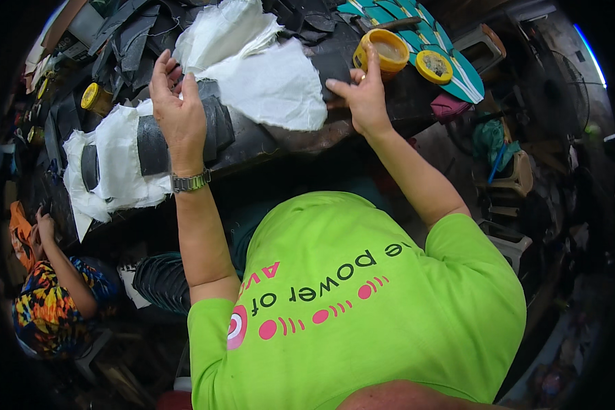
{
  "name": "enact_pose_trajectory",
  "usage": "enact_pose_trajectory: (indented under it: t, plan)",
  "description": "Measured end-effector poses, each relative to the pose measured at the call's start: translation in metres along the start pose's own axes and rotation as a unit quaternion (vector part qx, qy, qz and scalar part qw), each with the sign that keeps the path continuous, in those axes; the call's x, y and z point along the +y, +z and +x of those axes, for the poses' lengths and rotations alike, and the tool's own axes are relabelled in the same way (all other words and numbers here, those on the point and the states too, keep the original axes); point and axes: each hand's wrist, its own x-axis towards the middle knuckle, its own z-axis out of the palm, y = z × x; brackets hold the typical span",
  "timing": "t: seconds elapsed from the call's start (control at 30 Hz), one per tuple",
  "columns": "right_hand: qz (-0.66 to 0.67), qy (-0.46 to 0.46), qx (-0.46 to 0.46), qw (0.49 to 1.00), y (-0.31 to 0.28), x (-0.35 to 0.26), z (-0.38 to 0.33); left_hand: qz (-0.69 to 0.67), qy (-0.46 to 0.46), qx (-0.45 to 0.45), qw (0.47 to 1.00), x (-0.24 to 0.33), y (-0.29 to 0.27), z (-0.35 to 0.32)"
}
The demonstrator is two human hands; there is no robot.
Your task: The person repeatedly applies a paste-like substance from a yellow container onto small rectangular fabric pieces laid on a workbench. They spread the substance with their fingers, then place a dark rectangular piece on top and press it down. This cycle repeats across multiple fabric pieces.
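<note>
My left hand [178,116] is raised over a dark grey sheet piece [154,145] and white cloth [119,147], its fingers loosely curved, thumb apart, with nothing visible in it. To the right, my right hand [365,99] has its fingers spread. Its upright finger overlaps the near side of an open yellow jar [389,60] of pale paste; whether it touches the jar I cannot tell. The thumb points left, by the edge of a small dark sheet [332,68]. Between my hands lies a white cloth piece [273,85], with more crumpled white cloth [225,31] behind.
Dark scraps [133,44] are heaped at the back left, near another yellow jar [97,98]. At right are a yellow lid [433,66] with residue and teal sole-shaped pieces [461,72]. A person in a colourful shirt [58,307] is at lower left. Plastic chairs [516,174] stand right.
</note>
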Motion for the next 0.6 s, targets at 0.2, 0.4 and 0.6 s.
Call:
enact_pose_trajectory:
  t: [0.2, 0.4, 0.6]
  plan:
    - [-0.079, 0.052, -0.064, 0.994, -0.013, -0.001, -0.028, -0.011, 0.123, -0.337, 0.933, 0.017, 0.056, -0.040]
    - [-0.250, -0.011, -0.018, 0.968, -0.041, -0.028, -0.018, 0.268, 0.196, -0.375, 0.866, -0.001, 0.085, -0.085]
    - [-0.640, -0.188, 0.046, 0.743, -0.109, -0.061, 0.057, 0.263, 0.199, -0.363, 0.871, 0.006, 0.080, -0.078]
